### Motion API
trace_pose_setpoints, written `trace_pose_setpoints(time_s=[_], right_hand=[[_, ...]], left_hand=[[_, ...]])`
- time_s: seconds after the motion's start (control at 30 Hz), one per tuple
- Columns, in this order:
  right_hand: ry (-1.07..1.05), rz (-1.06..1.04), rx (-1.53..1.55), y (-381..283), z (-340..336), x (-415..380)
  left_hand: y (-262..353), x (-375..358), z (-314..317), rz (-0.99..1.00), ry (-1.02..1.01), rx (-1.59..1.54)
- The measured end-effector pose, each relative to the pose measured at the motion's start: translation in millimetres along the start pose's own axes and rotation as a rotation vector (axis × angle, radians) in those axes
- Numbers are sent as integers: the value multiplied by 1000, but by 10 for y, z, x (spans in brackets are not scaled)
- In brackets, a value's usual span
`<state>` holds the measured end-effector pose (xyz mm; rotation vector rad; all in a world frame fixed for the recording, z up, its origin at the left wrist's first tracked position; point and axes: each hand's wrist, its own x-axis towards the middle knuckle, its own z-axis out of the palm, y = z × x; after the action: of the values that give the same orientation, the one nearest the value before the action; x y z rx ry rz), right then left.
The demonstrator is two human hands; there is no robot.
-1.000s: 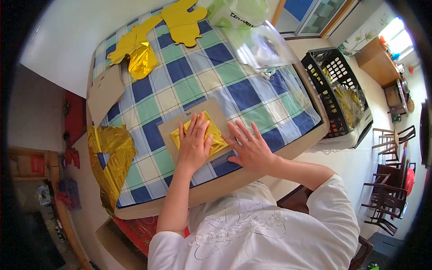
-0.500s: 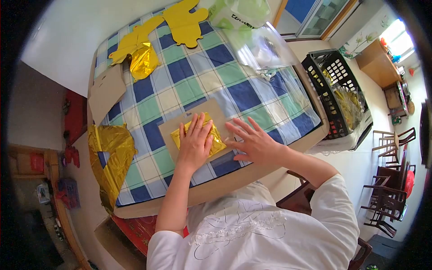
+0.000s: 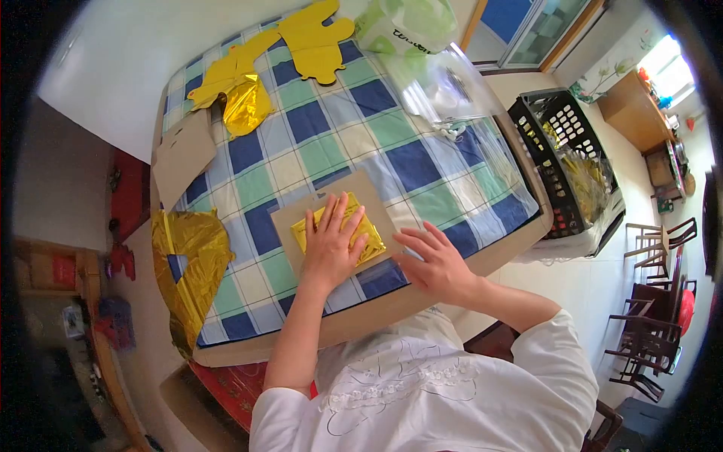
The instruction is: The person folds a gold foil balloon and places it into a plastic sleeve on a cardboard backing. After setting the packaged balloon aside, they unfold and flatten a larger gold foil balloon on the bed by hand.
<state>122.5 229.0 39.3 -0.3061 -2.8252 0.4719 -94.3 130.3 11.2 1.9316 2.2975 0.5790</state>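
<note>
Step in hand, judged from posture: holding the foil (image 3: pixel 369 245) flat on the card (image 3: pixel 361 184). The left hand (image 3: pixel 329 252) lies palm down on the foil, fingers extended and slightly parted, with no visible grip. The right hand (image 3: pixel 433 260) is beside the card's right edge, fingers loosely bent and partly open, nothing visibly held; contact with the card cannot be confirmed.

The foil lies under the left fingers and palm, its exposed part facing the right fingers. The next move probably calls for even pressure from the left fingers, to prevent slip on the card, and for a light touch if the right fingers are applied at the edge.

Hidden or unclear:
- Foil: middle covered by the left palm; number of layers cannot be told.
- Clear plastic (image 3: pixel 444 87), well beyond the right fingers: outline hard to trace against the checked cloth (image 3: pixel 410 166).
- Bag (image 3: pixel 407 26), beyond that plastic: cut off at the top of the view.
- Crate (image 3: pixel 536 151), well right of the right fingers: contents jumbled, not identifiable
</note>
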Motion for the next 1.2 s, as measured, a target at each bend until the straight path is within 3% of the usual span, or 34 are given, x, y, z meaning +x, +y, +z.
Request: trace_pose_setpoints(time_s=[0.23, 0.33, 0.4, 0.47, 0.57, 0.67, 0.77, 0.83, 0.93, 1.13, 1.2], right_hand=[[3, -61, -22, 114, -17, 69], [366, 376, 115, 942, -60, 62], [556, 625, -124, 1551, -249, -14], [521, 810, -357, 1828, -378, -101], [367, 932, -136, 1920, -420, -145], [391, 906, -219, 1905, -402, -138], [427, 880, -106, 1419, -524, -87], [327, 844, 128, 951, -423, -96], [108, 606, 456, 67, -245, -167], [87, 469, 402, -335, 20, -141], [109, 547, 365, -325, 49, -116]], left_hand=[[9, -3, 19, 2, 13, 13], [18, 2, 29, 16, 34, 2], [24, 9, 5, 24, 47, -4], [25, -19, 1, 19, 47, -21], [4, -37, -13, 26, 250, -206], [-28, -67, -152, 136, 543, -151], [159, -294, -251, 137, 523, -269], [382, -569, -270, 163, 275, -315], [643, -867, 0, 189, 177, -241], [675, -984, 170, 148, 89, -186], [680, -977, 160, 144, 93, -188]])
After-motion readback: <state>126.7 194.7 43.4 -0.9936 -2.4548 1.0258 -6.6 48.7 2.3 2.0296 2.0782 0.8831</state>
